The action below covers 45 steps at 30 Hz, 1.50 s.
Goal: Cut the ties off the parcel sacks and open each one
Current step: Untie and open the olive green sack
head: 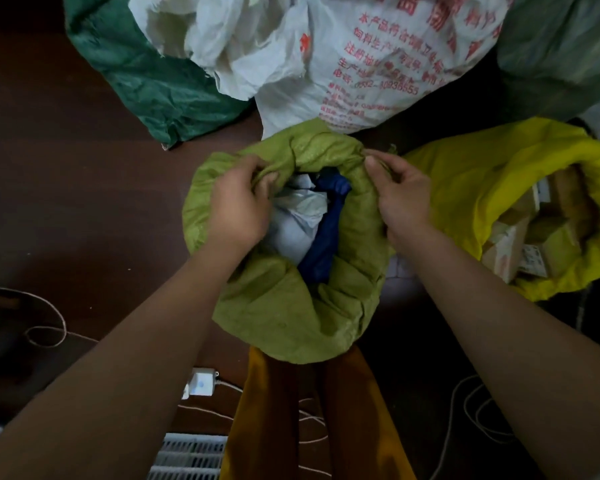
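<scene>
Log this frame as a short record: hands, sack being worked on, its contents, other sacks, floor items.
left hand: grips the olive sack's rolled rim
right hand: pinches the rim on the opposite side
olive sack: mouth open, rim rolled down
contents: white parcel beside blue parcel
yellow sack: open, cardboard boxes inside
white printed sack: behind, beside a dark green sack
floor: loose string, white plug

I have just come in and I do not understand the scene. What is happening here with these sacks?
A person is opening parcel sacks on the floor. The left hand and the right hand each grip the rolled rim of the olive green sack, holding its mouth wide. Inside lie a white parcel and a blue parcel. The yellow sack to the right is already open, with cardboard boxes showing. Loose string lies on the floor.
</scene>
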Available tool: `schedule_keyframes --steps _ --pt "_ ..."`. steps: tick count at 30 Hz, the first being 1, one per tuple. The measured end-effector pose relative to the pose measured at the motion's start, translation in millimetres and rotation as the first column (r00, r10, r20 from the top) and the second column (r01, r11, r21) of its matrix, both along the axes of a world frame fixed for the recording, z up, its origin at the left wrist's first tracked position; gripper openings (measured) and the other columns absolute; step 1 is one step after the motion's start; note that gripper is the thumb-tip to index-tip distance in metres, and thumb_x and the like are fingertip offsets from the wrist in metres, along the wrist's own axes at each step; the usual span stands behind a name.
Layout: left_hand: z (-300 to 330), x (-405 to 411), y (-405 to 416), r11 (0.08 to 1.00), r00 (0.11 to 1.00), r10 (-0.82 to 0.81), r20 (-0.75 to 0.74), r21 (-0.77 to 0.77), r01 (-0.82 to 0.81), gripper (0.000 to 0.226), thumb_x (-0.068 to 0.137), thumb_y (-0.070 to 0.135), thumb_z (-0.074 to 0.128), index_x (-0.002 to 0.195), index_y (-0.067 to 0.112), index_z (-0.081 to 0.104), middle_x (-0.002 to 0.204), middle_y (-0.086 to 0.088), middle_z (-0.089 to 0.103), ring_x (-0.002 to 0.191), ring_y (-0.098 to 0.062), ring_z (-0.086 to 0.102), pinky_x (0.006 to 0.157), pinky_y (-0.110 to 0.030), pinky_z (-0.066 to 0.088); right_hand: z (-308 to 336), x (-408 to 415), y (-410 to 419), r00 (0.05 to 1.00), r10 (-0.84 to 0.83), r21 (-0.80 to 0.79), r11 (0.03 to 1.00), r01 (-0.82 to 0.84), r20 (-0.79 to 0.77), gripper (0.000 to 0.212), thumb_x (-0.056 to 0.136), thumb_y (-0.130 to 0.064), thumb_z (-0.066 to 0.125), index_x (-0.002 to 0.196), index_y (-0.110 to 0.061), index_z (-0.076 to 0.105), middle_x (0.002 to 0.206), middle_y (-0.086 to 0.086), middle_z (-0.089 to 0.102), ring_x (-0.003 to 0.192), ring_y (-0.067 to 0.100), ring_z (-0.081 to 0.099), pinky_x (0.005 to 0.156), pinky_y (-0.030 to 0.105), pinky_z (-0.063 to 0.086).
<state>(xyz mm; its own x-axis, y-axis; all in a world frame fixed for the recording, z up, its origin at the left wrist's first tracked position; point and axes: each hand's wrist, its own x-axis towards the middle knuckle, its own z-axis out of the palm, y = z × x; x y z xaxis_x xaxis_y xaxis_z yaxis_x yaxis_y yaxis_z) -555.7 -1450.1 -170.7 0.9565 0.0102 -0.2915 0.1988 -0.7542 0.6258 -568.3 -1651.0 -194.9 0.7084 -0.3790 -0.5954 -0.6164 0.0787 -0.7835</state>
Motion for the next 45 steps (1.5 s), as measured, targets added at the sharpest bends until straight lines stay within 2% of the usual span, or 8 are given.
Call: schedule_keyframes --steps 8,12,18,22,26,32,37,45 --pt "-25.3 9.6 20.3 0.843 0.817 0.428 -0.387 -0.155 -0.515 0.028 0.089 0.009 0.063 0.068 0.022 0.051 0.071 0.008 0.054 0.068 -0.007 0.052 0.072 -0.022 0.045 2.1 -13.0 -3.9 0.984 -0.135 0.073 0.987 0.145 -0.117 0.010 0.094 -0.014 0.062 0.092 -0.018 0.071 0.101 0.010 0.071 0.097 0.023 0.068 0.088 0.039 0.057" --pt "-23.9 6.1 21.9 0.909 0.908 0.344 -0.240 -0.158 -0.386 0.017 0.085 -0.006 0.053 0.083 0.011 0.049 0.077 0.000 0.051 0.064 -0.011 0.047 0.064 -0.024 0.041 4.6 -6.6 2.2 0.971 -0.185 0.085 0.976 0.199 -0.149 0.009 0.094 -0.013 0.061 0.093 -0.015 0.070 0.098 0.011 0.070 0.096 0.025 0.066 0.090 0.043 0.056" --pt "-16.7 -5.9 25.9 0.953 0.967 0.160 -0.197 -0.226 -0.204 0.018 0.089 0.005 0.059 0.100 0.009 0.073 0.107 -0.006 0.063 0.092 -0.006 0.055 0.085 -0.004 0.041 5.8 -4.0 2.3 0.972 -0.176 0.082 0.978 0.191 -0.157 0.010 0.095 -0.014 0.060 0.099 -0.012 0.069 0.095 0.008 0.070 0.089 0.019 0.068 0.083 0.035 0.058" --pt "-16.2 -14.8 26.8 0.996 0.990 -0.051 -0.132 -0.074 0.042 0.052 0.074 0.040 0.078 0.117 0.013 0.064 0.114 -0.001 0.047 0.096 -0.005 0.044 0.086 -0.008 0.037 6.2 -3.4 3.0 0.977 -0.152 0.101 0.981 0.168 -0.153 0.010 0.095 -0.014 0.061 0.090 -0.018 0.069 0.087 0.002 0.070 0.076 0.010 0.068 0.073 0.027 0.059" --pt "-12.8 -22.8 23.0 0.915 0.984 -0.176 0.038 0.375 0.149 0.025 0.085 0.024 0.067 0.107 0.014 0.069 0.124 -0.010 0.047 0.107 -0.030 0.045 0.085 -0.040 0.035 4.4 -2.3 2.5 0.980 -0.140 0.106 0.982 0.155 -0.140 0.010 0.095 -0.013 0.061 0.091 -0.016 0.069 0.088 0.003 0.070 0.077 0.010 0.068 0.075 0.028 0.059" --pt "-5.4 -14.6 20.1 0.757 0.944 -0.277 0.179 0.645 0.100 0.021 0.083 0.006 0.049 0.086 0.008 0.070 0.100 -0.011 0.059 0.097 -0.034 0.051 0.085 -0.045 0.031 2.4 -2.0 2.2 0.988 -0.102 0.088 0.990 0.112 -0.115 0.011 0.095 -0.012 0.060 0.092 -0.016 0.070 0.094 0.008 0.070 0.088 0.017 0.067 0.085 0.035 0.057" --pt "0.3 5.5 24.5 0.770 0.997 -0.076 0.013 0.636 0.050 0.027 0.077 0.001 0.048 0.096 0.011 0.063 0.097 -0.011 0.064 0.094 -0.033 0.056 0.088 -0.041 0.035 7.6 -4.7 10.1 0.986 -0.087 0.100 0.990 0.102 -0.139 0.014 0.094 -0.014 0.062 0.104 -0.010 0.071 0.109 0.016 0.070 0.100 0.027 0.067 0.090 0.041 0.056" --pt "35.8 39.3 55.1 0.867 0.941 0.309 0.139 0.367 -0.338 0.035 0.078 0.002 0.040 0.099 0.012 0.066 0.096 -0.018 0.066 0.090 -0.041 0.060 0.070 -0.041 0.045 35.2 -12.1 63.1 0.979 -0.078 0.274 0.953 0.128 -0.187 0.010 0.093 -0.015 0.063 0.094 -0.020 0.072 0.108 0.009 0.072 0.104 0.023 0.068 0.094 0.041 0.054"
